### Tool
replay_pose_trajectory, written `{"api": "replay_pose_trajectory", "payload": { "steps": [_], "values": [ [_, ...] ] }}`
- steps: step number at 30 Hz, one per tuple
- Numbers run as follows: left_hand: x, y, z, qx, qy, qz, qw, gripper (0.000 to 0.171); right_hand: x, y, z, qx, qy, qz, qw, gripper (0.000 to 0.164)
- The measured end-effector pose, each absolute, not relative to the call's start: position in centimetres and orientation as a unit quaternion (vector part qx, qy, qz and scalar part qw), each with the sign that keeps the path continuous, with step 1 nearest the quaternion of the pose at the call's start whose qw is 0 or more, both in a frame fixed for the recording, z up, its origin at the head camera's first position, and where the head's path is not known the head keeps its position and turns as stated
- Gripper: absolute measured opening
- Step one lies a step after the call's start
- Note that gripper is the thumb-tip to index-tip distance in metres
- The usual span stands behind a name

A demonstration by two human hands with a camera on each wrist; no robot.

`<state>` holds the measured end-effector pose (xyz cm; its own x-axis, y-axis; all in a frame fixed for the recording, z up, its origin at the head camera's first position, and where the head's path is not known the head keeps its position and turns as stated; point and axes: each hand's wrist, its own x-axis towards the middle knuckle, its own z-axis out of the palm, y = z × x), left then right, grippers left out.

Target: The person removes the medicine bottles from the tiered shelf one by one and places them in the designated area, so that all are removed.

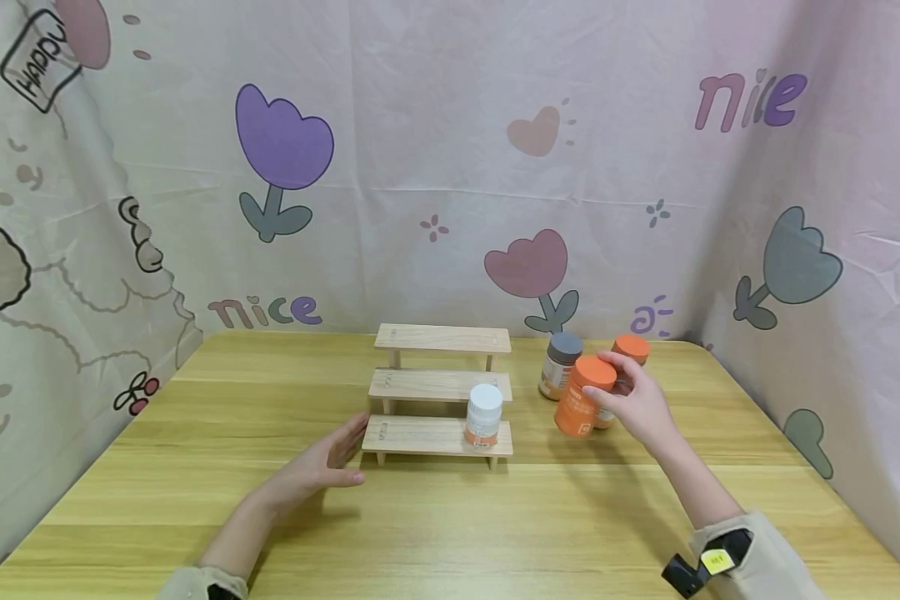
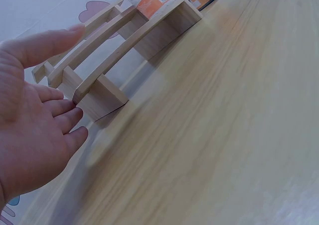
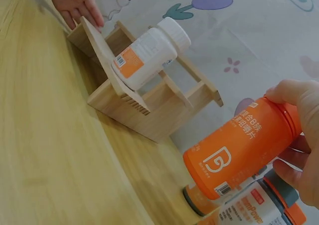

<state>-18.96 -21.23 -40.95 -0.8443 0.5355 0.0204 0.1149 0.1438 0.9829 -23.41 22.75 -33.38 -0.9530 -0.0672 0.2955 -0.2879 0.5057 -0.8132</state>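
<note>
An orange pill bottle with an orange cap is held near its top by my right hand, thumb on one side and fingers on the other. In the right wrist view the orange bottle is tilted and overlaps the bottles behind it. My left hand is beside the left end of a three-step wooden rack, its fingertips right at the lowest step and the thumb held apart. A white pill bottle with an orange-and-white label stands upright at the right end of that lowest step.
Behind the orange bottle stand a grey-capped bottle and an orange-capped bottle, partly hidden. The wooden table reaches back to a printed cloth, which also hangs along both sides.
</note>
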Motion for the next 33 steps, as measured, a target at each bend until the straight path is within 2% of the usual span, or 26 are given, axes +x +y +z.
{"api": "replay_pose_trajectory", "payload": {
  "steps": [33],
  "values": [
    [-19.0, -21.1, -40.9, 0.228, 0.732, 0.619, 0.167, 0.088, -22.4, 24.0, -35.9, 0.114, -0.88, 0.452, 0.086, 0.06]
  ]
}}
